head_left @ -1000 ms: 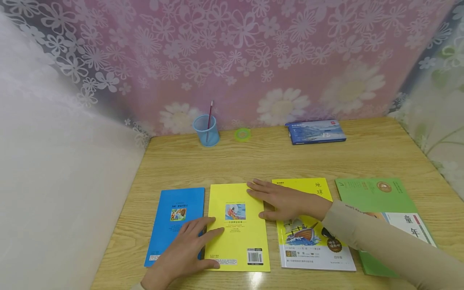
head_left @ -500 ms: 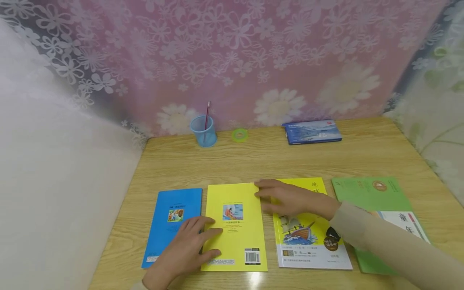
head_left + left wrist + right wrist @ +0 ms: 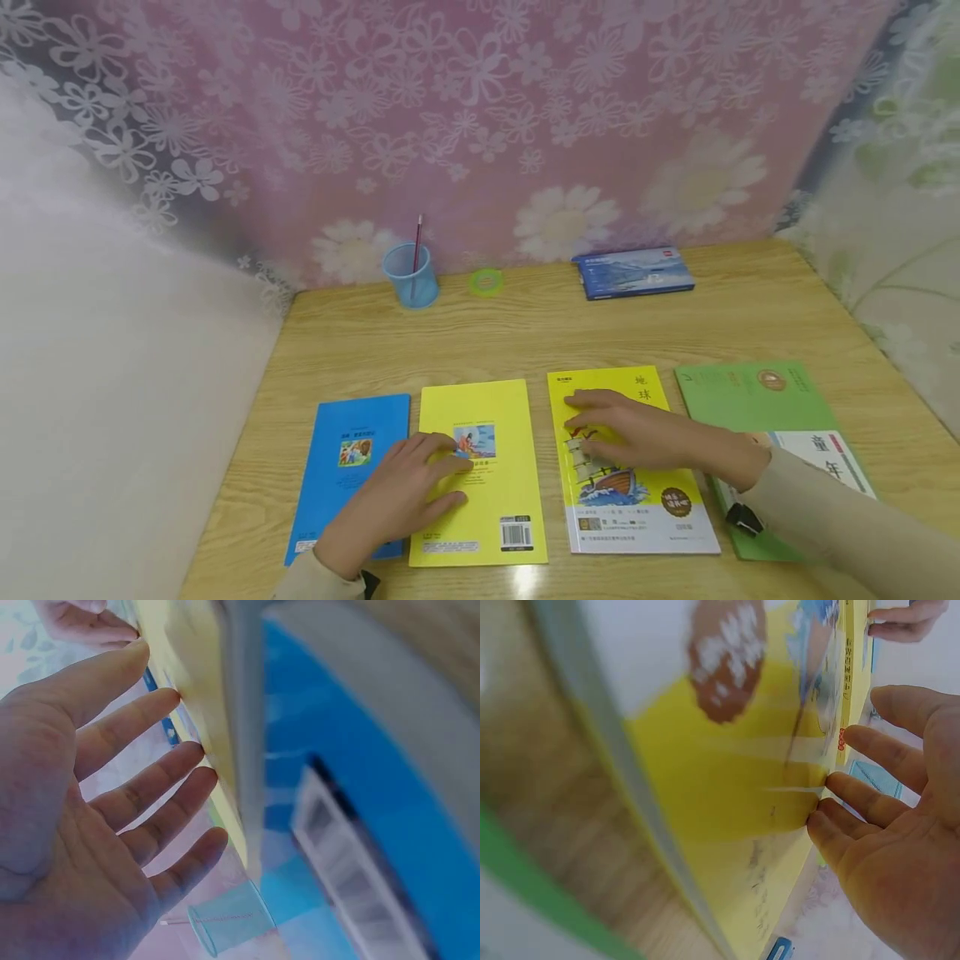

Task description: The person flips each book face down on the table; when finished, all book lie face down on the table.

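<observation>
My left hand (image 3: 408, 487) hovers over or touches the left side of a yellow book (image 3: 498, 492) lying back cover up. Its wrist is over a blue book (image 3: 322, 492), just left of the yellow one. In the left wrist view the left hand (image 3: 97, 795) has spread, loosely straight fingers, their tips by the yellow cover. My right hand (image 3: 633, 429) is over a yellow and white book (image 3: 637, 517) with a sailing ship on its cover. In the right wrist view the right hand's fingertips (image 3: 829, 780) meet or nearly meet that cover. Neither hand grips anything.
A green book (image 3: 742, 396) lies at the right, partly under the right sleeve (image 3: 825, 508). Along the back of the wooden table (image 3: 480, 333) stand a blue mesh pen cup (image 3: 415, 287) with a pencil, a green tape roll (image 3: 486, 282) and a blue box (image 3: 636, 272).
My right hand has moved right, from the edge of the plain yellow book onto the ship book. The left hand has shifted slightly further over the plain yellow book. The head view has shifted a little.
</observation>
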